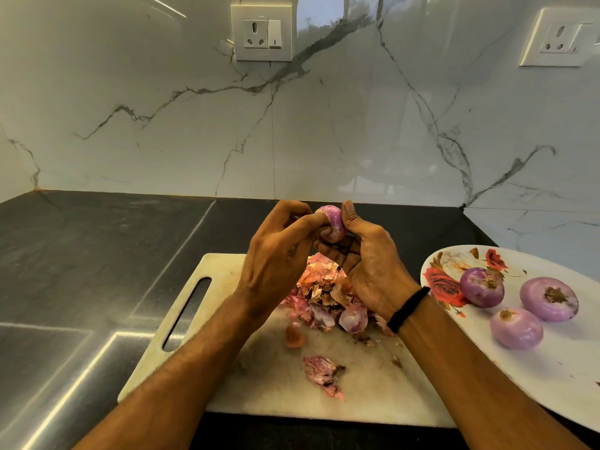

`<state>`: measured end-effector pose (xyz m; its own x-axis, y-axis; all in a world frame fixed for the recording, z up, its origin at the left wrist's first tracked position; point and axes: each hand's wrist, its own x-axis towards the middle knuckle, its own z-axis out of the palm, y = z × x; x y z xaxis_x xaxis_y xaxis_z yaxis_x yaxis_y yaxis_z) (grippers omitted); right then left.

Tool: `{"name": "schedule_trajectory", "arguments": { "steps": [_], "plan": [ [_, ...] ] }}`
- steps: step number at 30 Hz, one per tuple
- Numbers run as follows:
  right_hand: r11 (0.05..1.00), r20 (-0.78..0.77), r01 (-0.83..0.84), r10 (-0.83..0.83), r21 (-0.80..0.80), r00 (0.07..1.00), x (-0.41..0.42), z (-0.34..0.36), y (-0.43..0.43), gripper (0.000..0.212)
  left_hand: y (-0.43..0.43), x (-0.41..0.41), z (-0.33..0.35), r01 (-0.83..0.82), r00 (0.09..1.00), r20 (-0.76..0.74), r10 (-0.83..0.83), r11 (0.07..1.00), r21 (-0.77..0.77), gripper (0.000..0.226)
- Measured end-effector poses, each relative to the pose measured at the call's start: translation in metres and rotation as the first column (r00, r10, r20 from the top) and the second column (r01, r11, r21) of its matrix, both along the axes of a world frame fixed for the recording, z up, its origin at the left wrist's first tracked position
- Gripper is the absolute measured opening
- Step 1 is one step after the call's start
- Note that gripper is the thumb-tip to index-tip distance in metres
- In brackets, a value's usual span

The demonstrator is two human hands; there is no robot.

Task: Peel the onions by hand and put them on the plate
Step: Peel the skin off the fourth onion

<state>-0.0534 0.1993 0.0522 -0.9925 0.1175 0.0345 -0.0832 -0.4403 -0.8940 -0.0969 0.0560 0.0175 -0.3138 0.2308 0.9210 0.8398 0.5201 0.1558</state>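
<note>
Two bare forearms reach in from the bottom edge over a white board (259, 384) that lies on a dark desk (81, 254). Near the board's front lies a loose pink scrap (323, 373) of onion skin, with a smaller orange flake (294, 337) just behind it. Farther back on the board sits a heap of skins (324, 297), papery orange on top and pink below, directly under the hands. To the right, a white plate (552, 378) with a red rose pattern overlaps the board's right edge and carries three peeled onions (516, 328), grouped close together on its far half. The right wrist wears a black band (407, 308). Above the heap, both hands hold one purple onion (331, 224) in the air, clear of board and plate. The left hand (276, 264) is seen from its back, its fingers (311, 222) curled and pinching at the onion's left side. The right hand (370, 264) faces palm inward, its thumb (349, 212) pressed to the onion's right side and its other fingers cupped beneath it. Behind the hands the desk runs back to a glossy white marble wall (292, 125) veined in grey. Two white sockets are set high in it, one (261, 32) above the hands, the other (556, 37) at far right.
</note>
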Motion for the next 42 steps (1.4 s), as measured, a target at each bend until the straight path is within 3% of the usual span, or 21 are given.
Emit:
{"name": "schedule_trajectory", "arguments": {
  "steps": [12, 20, 28, 33, 36, 42],
  "plan": [
    [0.999, 0.017, -0.028, 0.028, -0.028, 0.999, 0.002, 0.001, 0.0, 0.04, 0.001, -0.004, -0.003, -0.028, 1.0, 0.004, 0.028, 0.996, -0.08, 0.025],
    [0.981, -0.015, -0.128, 0.127, -0.149, 0.992, 0.006, 0.005, -0.005, 0.042, 0.009, 0.001, -0.004, -0.052, 0.99, 0.14, 0.036, 0.992, 0.112, 0.024],
    [0.972, -0.058, -0.166, 0.158, -0.165, 0.986, 0.004, 0.007, -0.005, 0.047, 0.007, 0.0, -0.001, -0.125, 0.979, 0.18, 0.095, 0.979, 0.163, 0.032],
    [0.962, -0.053, -0.18, 0.173, -0.206, 0.983, 0.002, 0.004, 0.0, 0.035, 0.002, 0.0, 0.002, -0.152, 0.967, 0.237, 0.095, 0.96, 0.236, 0.025],
    [0.962, -0.084, -0.199, 0.186, -0.188, 0.979, 0.002, 0.003, 0.002, 0.04, 0.001, 0.0, 0.003, -0.101, 0.971, 0.233, 0.043, 0.964, 0.244, 0.014],
    [0.997, -0.041, -0.08, 0.08, 0.003, 0.996, -0.002, -0.001, 0.005, 0.054, 0.003, -0.002, 0.005, -0.002, 0.974, 0.216, -0.06, 0.962, 0.275, 0.023]
  ]
}}
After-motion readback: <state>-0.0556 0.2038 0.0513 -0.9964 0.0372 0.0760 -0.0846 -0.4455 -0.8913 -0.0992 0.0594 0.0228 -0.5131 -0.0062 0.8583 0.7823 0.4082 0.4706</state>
